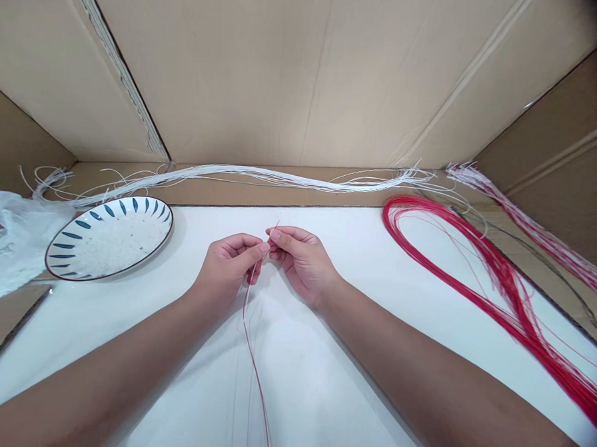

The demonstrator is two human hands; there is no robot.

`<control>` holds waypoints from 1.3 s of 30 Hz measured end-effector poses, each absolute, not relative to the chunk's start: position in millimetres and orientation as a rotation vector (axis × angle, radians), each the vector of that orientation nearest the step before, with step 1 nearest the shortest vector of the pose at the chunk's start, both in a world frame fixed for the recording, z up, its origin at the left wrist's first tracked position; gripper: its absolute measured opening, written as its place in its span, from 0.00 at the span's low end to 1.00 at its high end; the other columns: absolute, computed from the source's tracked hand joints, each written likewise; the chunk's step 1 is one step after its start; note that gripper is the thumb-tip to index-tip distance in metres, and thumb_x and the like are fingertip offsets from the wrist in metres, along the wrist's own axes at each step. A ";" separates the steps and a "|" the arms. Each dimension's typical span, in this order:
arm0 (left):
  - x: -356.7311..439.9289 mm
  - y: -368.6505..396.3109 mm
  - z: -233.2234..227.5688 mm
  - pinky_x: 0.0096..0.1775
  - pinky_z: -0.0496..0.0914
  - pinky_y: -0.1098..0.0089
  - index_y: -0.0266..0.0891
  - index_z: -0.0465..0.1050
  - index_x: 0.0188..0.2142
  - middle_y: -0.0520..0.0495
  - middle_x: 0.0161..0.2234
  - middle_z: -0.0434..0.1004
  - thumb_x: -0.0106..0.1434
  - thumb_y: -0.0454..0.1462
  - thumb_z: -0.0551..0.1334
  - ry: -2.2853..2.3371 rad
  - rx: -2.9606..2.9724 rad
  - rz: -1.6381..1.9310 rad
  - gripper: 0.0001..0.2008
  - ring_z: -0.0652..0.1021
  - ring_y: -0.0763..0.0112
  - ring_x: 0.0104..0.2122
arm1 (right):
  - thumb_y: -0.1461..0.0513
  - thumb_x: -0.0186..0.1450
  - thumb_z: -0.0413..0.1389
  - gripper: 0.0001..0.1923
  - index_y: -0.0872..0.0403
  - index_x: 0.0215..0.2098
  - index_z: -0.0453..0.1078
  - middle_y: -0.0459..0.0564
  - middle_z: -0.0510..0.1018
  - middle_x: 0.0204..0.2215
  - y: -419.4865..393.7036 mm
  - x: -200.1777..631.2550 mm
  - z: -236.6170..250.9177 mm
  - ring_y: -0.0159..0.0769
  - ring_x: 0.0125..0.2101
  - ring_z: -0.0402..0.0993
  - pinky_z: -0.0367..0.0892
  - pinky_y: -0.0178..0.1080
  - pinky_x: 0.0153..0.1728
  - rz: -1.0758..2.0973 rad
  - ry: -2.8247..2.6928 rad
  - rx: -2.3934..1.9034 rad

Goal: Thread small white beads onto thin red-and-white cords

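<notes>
Over the middle of the white board, both hands meet with their fingertips almost touching. My left hand [236, 260] is closed, thumb against forefinger, pinching a thin red cord [257, 365] that hangs down toward the bottom edge of the view. A short whitish strand runs beside the cord just under the fingers. My right hand [297, 257] is closed in a pinch on the cord's upper part, whose thin tip sticks up above the fingers. Whether a small piece sits between the fingertips is too fine to make out.
An oval plate [112, 240] with blue marks holds small pale bits at the left, beside a clear plastic bag [7, 248]. White cords [261, 175] stretch along the back. A looped red cord bundle [455, 292] and red-and-white strands [539, 223] lie right. Cardboard walls [286, 69] surround the white board [194, 391].
</notes>
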State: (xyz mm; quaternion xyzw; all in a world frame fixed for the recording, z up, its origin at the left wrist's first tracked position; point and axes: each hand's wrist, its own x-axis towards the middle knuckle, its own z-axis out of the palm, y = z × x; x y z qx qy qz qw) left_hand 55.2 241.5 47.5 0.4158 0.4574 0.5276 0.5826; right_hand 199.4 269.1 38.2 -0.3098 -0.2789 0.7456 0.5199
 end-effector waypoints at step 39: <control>57.2 237.3 55.2 0.20 0.48 0.76 0.37 0.76 0.30 0.61 0.15 0.54 0.54 0.45 0.76 1.089 0.871 1.128 0.16 0.53 0.83 0.18 | 0.55 0.48 0.76 0.12 0.50 0.27 0.83 0.46 0.74 0.39 263.1 195.1 34.9 0.30 0.33 0.67 0.63 0.38 0.35 1.526 -0.878 -0.844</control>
